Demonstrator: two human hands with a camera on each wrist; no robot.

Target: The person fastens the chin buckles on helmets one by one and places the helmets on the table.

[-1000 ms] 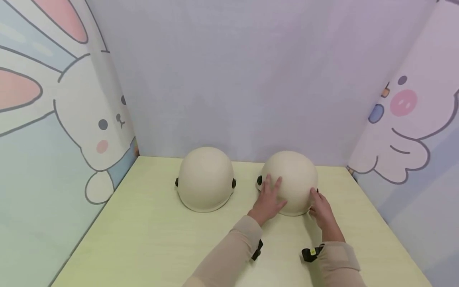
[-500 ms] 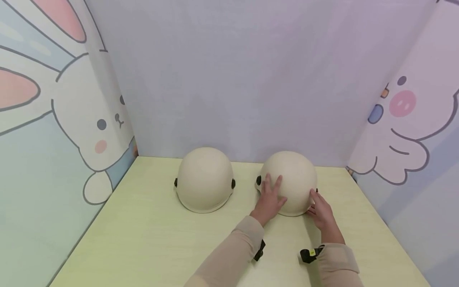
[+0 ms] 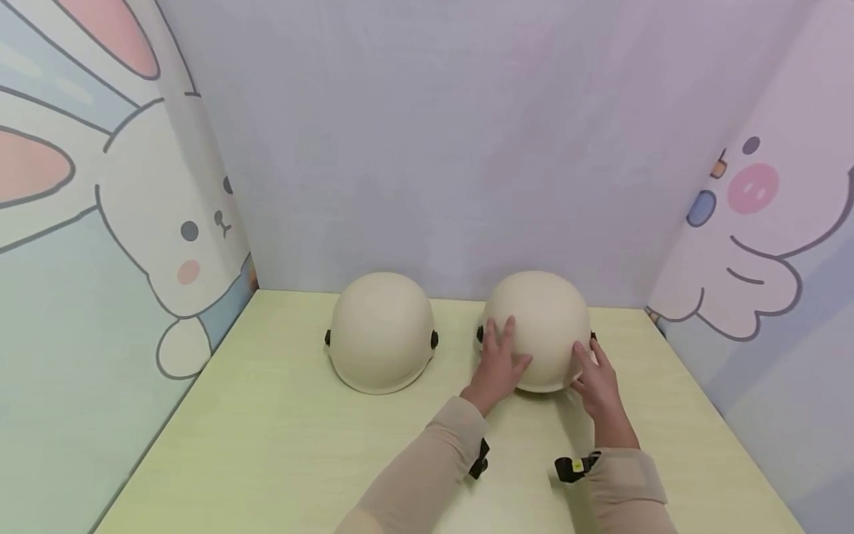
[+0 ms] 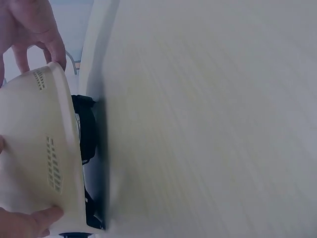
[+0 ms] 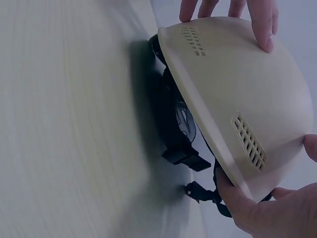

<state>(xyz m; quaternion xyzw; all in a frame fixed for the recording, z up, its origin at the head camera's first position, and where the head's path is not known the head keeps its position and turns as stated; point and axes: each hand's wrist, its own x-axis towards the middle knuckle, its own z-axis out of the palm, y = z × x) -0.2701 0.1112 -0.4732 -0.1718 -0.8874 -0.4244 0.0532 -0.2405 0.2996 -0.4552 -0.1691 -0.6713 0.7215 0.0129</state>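
Two cream helmets are in the head view. My hands hold the right-hand helmet (image 3: pixel 537 319) from both sides. My left hand (image 3: pixel 497 371) has its fingers and thumb spread over the left part of the shell. At the right edge, my right hand (image 3: pixel 597 382) grips the rim; in the right wrist view its fingers (image 5: pixel 237 201) curl under the rim, with the thumb on the shell. Vent slots (image 5: pixel 249 141) and black inner straps (image 5: pixel 183 156) show there. A dark gap and shadow lie between rim and table. The other helmet (image 3: pixel 382 334) sits dome up, untouched.
Both helmets are at the back of the pale yellow-green table (image 3: pixel 280 445), close to the grey-lilac cloth wall (image 3: pixel 454 148). Cartoon-printed cloth panels stand at left (image 3: pixel 60 356) and right (image 3: pixel 800 297). Black wrist cameras hang under both sleeves.
The right-hand helmet has risen slightly and tilted, both hands moving up with it. My right fingers have shifted higher along its side. The left-hand helmet stays in place.
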